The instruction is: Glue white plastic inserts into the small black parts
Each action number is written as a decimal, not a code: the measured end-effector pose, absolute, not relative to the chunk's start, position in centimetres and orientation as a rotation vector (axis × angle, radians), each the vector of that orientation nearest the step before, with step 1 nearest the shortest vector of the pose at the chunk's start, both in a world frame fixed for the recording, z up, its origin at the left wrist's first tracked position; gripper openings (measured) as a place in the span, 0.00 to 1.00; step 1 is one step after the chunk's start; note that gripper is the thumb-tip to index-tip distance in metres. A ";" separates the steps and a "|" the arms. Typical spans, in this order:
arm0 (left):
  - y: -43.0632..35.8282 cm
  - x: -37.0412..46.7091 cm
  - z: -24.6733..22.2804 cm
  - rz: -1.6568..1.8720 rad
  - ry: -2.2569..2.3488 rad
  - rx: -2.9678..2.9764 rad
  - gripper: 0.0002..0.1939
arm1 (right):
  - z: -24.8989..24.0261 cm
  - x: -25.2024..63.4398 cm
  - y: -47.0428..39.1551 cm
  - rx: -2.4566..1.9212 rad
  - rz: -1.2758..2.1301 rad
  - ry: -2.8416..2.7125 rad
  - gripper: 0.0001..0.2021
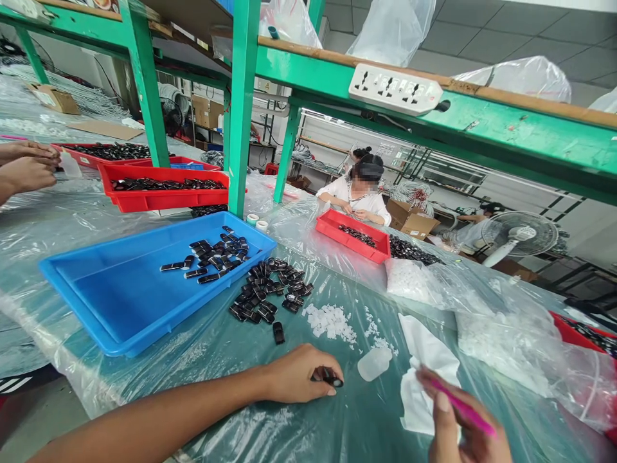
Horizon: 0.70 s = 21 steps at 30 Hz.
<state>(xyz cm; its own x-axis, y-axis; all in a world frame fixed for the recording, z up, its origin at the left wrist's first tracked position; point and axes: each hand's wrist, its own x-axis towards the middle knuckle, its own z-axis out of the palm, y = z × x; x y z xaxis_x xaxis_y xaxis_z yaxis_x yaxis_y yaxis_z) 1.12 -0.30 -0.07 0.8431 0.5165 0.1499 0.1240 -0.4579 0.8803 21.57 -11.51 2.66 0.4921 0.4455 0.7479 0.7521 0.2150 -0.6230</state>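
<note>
My left hand (301, 374) rests on the plastic-covered table, its fingers closed around a small black plastic part (330, 378). My right hand (465, 411) grips a bright pink pen-like tool (465, 409) at the lower right, over a crumpled white cloth or tissue (424, 373). Between the two hands lies a translucent white bottle (375, 364). Beyond it are a heap of small white pieces (330, 323) and a pile of black parts (263, 292). One single black part (278, 332) lies apart, just past my left hand.
A blue tray (116, 315) with black parts stands at the left. Red trays (166, 200) sit behind it. Green posts (242, 109) carry a shelf with a power strip (395, 89). Bags of white pieces (506, 341) lie at the right. Co-workers sit at the far side and left.
</note>
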 end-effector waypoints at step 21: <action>-0.2 2.2 -4.3 0.163 0.078 1.549 0.29 | 4.1 19.9 -8.2 -1.452 -0.046 -2.037 0.10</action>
<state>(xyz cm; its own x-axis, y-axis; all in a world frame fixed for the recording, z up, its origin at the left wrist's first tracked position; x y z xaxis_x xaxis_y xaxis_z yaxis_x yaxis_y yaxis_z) 2.23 -0.24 -4.33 0.9868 0.1536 0.0521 -0.0548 0.0137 0.9984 19.86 -8.19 4.06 -0.1949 0.8406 0.5054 0.8626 0.3921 -0.3196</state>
